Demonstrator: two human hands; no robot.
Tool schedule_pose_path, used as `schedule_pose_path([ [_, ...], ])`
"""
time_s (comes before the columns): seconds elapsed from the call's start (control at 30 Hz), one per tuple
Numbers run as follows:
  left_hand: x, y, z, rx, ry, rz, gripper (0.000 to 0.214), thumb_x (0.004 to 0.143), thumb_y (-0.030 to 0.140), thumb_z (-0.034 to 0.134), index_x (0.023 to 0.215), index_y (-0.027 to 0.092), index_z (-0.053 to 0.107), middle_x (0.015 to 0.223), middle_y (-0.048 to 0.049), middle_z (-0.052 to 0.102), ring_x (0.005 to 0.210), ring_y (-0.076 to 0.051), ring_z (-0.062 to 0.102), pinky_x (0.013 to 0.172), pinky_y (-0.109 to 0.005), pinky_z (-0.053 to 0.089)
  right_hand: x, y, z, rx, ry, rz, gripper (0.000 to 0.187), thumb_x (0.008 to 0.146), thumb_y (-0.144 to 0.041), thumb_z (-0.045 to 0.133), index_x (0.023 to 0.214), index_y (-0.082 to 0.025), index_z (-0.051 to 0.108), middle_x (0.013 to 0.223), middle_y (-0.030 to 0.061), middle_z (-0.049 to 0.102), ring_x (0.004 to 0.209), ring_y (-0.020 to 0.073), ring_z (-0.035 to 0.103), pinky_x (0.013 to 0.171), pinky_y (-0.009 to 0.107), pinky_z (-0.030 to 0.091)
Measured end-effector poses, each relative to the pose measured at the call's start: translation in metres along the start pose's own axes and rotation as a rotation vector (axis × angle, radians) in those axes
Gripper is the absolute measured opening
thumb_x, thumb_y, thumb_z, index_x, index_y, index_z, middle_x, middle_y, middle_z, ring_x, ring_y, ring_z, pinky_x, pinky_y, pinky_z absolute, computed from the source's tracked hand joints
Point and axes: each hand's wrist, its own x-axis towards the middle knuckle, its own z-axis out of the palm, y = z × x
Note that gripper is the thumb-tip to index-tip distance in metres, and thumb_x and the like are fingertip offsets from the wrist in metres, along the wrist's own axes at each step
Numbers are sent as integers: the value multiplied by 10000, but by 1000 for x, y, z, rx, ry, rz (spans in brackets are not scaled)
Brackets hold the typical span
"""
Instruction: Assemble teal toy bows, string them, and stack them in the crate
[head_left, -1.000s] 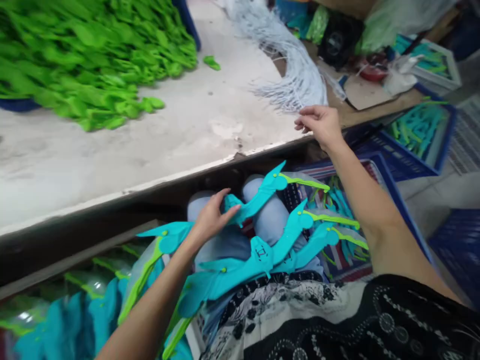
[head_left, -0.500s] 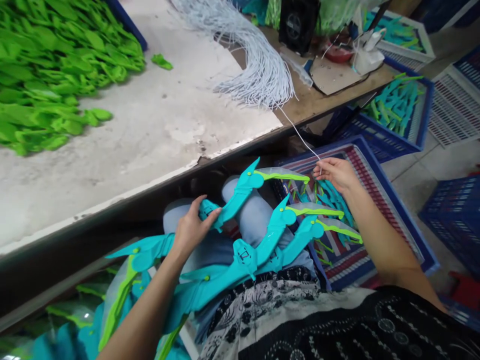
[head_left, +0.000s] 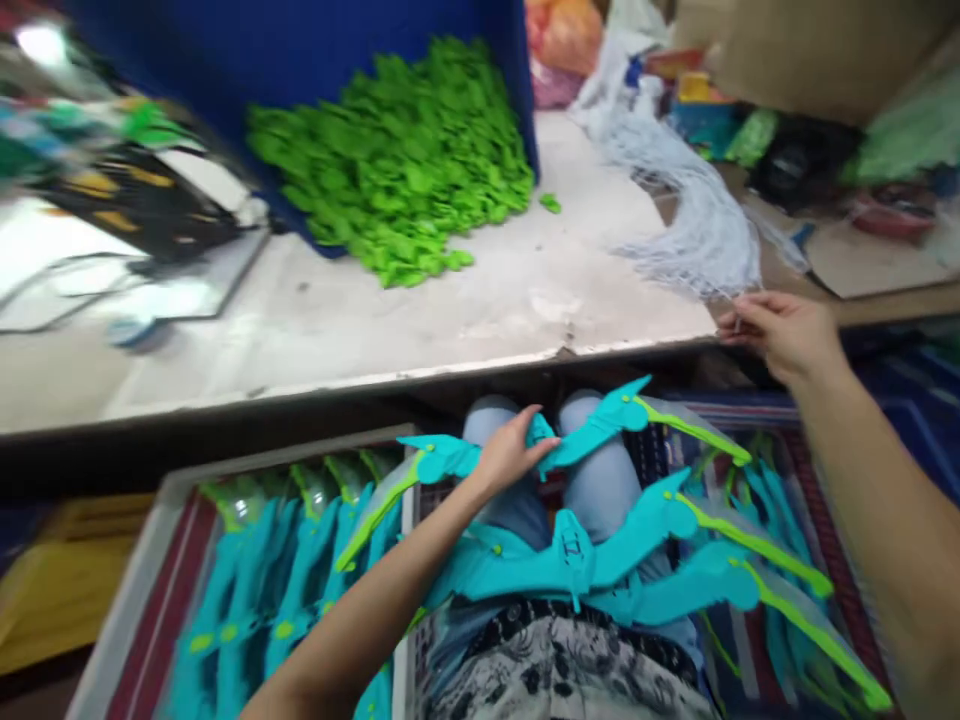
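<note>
My left hand is closed around the middle of a turquoise toy bow with lime-green limb tips, held above my knees. Two more toy bows of the same kind lie across my lap, nearer my waist. Over the table's front edge, my right hand pinches a thin white string at the near end of a bundle of white strings. How far that string has come out of the bundle cannot be made out.
A blue bin spills bright green plastic parts onto the white-topped table. On my left stands a crate with several toy bows; another crate with bows sits at right. A dark device is at far left.
The view has swung left. My right hand has moved closer to the string bundle, with less string visible between them. My left hand keeps its hold on the toy bow.
</note>
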Motion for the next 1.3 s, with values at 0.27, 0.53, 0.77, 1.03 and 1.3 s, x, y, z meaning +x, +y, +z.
schedule_pose_path([
  [0.27,57,-25,-118,-16,734,123,204,859,355,537,851,192,659,867,-75,686,822,-203,632,785,-344,512,88,-46,79,-829,-49,-268,139,853,-159,626,854,-67,730,817,182,732,637,105,608,662,306,437],
  [0.53,183,-33,-186,317,745,-223,321,824,275,643,1090,95,638,1193,-214,584,1185,-353,524,1006,-454,406,99,-36,154,-1195,-368,-591,198,860,-223,612,971,-186,771,928,66,747,909,214,657,811,309,442],
  [0.77,182,-41,-181,430,683,-225,306,847,285,596,1097,141,697,1148,-175,645,1139,-332,559,959,-412,436,86,-16,209,-1305,-246,-852,289,926,-249,497,1050,-109,718,1064,186,662,1058,315,539,908,458,389],
  [1.03,139,-46,-179,339,435,-65,322,838,353,589,1046,163,744,882,-70,740,846,-224,631,781,-298,459,19,2,302,-954,-657,-950,335,898,-158,493,1187,-172,662,1168,127,624,1095,259,520,955,377,404],
  [1.3,108,-44,-171,-301,389,78,376,790,343,682,1085,110,683,623,10,597,512,-97,497,542,-229,422,-14,4,316,-668,-751,-930,315,873,-242,602,1175,-176,659,1166,105,602,1122,235,506,979,362,397],
])
